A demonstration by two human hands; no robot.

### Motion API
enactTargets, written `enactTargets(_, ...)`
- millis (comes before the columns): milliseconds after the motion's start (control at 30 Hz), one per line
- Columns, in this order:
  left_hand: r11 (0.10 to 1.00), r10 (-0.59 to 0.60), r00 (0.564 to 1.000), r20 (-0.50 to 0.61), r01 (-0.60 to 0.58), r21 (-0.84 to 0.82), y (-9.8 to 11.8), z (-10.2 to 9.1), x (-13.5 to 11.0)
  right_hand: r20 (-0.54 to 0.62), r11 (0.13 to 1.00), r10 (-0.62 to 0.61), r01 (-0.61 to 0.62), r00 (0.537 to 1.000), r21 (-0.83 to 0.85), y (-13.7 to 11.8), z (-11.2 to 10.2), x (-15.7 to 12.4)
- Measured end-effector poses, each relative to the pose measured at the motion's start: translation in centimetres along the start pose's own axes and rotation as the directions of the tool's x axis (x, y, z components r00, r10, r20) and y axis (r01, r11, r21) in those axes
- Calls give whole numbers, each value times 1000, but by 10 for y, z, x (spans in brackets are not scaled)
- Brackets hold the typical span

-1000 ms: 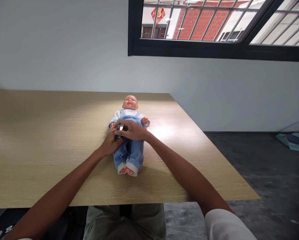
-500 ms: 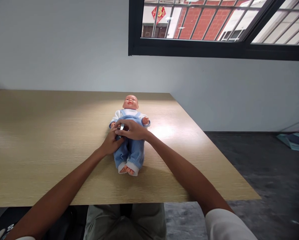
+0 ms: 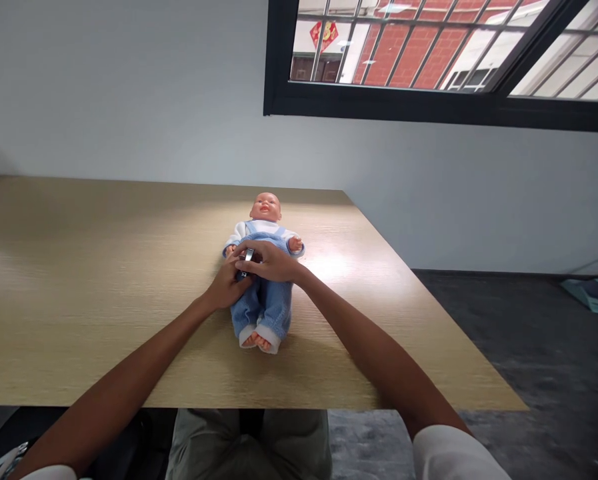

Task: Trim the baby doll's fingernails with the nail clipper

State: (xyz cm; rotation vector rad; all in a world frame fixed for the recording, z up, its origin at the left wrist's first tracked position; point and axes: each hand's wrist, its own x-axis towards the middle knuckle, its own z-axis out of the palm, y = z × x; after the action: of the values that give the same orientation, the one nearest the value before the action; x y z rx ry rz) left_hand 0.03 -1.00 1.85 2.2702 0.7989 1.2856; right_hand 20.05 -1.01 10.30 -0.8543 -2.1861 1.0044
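Note:
A baby doll (image 3: pixel 265 230) in a white top and blue knitted overalls lies on its back on the table, feet towards me. Over its belly both hands meet around a small silver-and-black object (image 3: pixel 249 255), whose exact kind I cannot make out. My left hand (image 3: pixel 225 285) grips it from below and the left, thumb over the overalls, its fingers partly covered. My right hand (image 3: pixel 273 262) comes across from the right, curled over the shiny silver part with thumb and fingers closed on it. The doll's head, arms and feet show; its waist is hidden.
The wooden table (image 3: pixel 103 267) reaches to the grey wall, its right edge slanting beside the dark floor (image 3: pixel 479 320). A barred window (image 3: pixel 393 107) is above. A pale blue-green object (image 3: pixel 591 297) lies on the floor at the far right.
The whole view has shifted slightly, so the doll and hands appear a little further right. Both hands keep the same hold on the small object.

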Motion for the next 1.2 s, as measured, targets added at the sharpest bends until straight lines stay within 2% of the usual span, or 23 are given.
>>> enactTargets(267, 1000, 6, 1000, -2, -6, 13, -7, 2, -2, -2, 1000, 22, -22, 1000, -10, 0, 1, 1)
enactTargets(567, 999, -51, 999, 10, 51, 1, -10, 4, -4, 6, 999, 44, -44, 999, 5, -2, 0, 1)
enactTargets(800, 999, -48, 999, 12, 48, 8, -7, 3, -3, 7, 999, -2, 2, 1000, 36, 3, 1, 1)
enactTargets(1033, 1000, -20, 1000, -7, 20, -5, -2, 1, -2, 2, 1000, -8, 8, 1000, 2, 4, 1, 2)
enactTargets(1200, 999, -49, 999, 11, 49, -2, 3, -1, 0, 13, 1000, 16, -16, 1000, -7, -1, 0, 1)
